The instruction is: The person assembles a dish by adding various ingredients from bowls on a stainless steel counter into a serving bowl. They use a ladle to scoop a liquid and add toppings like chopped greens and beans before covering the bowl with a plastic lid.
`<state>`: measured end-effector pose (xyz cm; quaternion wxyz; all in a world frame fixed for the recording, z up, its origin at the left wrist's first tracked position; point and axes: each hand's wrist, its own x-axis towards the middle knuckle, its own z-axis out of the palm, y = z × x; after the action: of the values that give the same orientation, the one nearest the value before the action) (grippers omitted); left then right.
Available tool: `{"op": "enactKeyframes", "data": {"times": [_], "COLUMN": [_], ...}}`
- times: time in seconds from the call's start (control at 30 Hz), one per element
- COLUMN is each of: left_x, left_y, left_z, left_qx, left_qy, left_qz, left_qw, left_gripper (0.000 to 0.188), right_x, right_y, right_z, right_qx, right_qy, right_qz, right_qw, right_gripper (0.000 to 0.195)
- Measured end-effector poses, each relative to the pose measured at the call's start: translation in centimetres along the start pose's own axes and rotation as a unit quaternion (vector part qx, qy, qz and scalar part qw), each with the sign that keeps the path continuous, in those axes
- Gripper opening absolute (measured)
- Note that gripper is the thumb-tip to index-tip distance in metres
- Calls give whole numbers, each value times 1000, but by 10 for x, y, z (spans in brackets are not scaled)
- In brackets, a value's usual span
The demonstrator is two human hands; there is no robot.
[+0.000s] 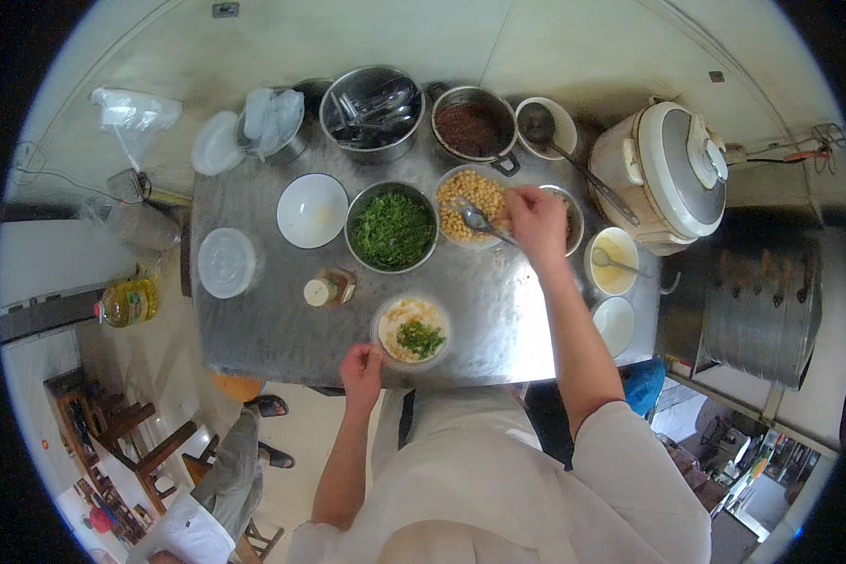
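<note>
My left hand (pixel 362 370) pinches the left rim of a clear plastic bowl (pixel 410 363) near the table's front edge. In it are a soft white food, pale brown bits and chopped green herbs. My right hand (pixel 538 222), fingers curled, is over the gap between a bowl of yellow beans or nuts (pixel 469 185) and a steel bowl (pixel 573 218), which it partly covers. A metal spoon (pixel 474 217) rests on the beans, its handle running under my right hand; whether I grip it is unclear. A steel bowl of chopped greens (pixel 393 230) stands to the left.
A lidded jar (pixel 330 289) and a white bowl (pixel 312 211) stand left on the steel table (pixel 268 331). Behind are a pot of dark red sauce (pixel 472 130), a ladle (pixel 538 125) and a large cooker (pixel 659 173). At lower left is a seated person (pixel 218 486).
</note>
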<state>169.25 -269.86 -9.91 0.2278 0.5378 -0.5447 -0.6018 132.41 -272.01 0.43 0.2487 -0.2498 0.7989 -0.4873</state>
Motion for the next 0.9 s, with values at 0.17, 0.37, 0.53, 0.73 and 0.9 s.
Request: {"op": "enactKeyframes", "data": {"times": [0.17, 0.37, 0.53, 0.73, 0.9], "left_x": [19, 18, -2, -16, 6], "left_y": [1, 19, 44, 80, 121], "left_z": [16, 23, 19, 33, 51], "left_qx": [36, 9, 81, 13, 32], "left_qy": [-11, -11, -20, -8, 8], "left_qz": [-11, 0, 0, -20, 3], "left_qw": [999, 1000, 996, 1000, 999], "left_gripper": [9, 9, 6, 10, 12], "right_x": [52, 117, 128, 124, 150], "right_y": [18, 31, 17, 10, 37], "right_z": [6, 28, 10, -24, -7], "right_qx": [-159, -201, -225, -148, -148], "right_qy": [94, 131, 139, 72, 43], "right_qz": [-44, -114, -259, -212, -233], "right_qw": [982, 964, 929, 963, 960], "right_gripper": [32, 15, 13, 16, 16]}}
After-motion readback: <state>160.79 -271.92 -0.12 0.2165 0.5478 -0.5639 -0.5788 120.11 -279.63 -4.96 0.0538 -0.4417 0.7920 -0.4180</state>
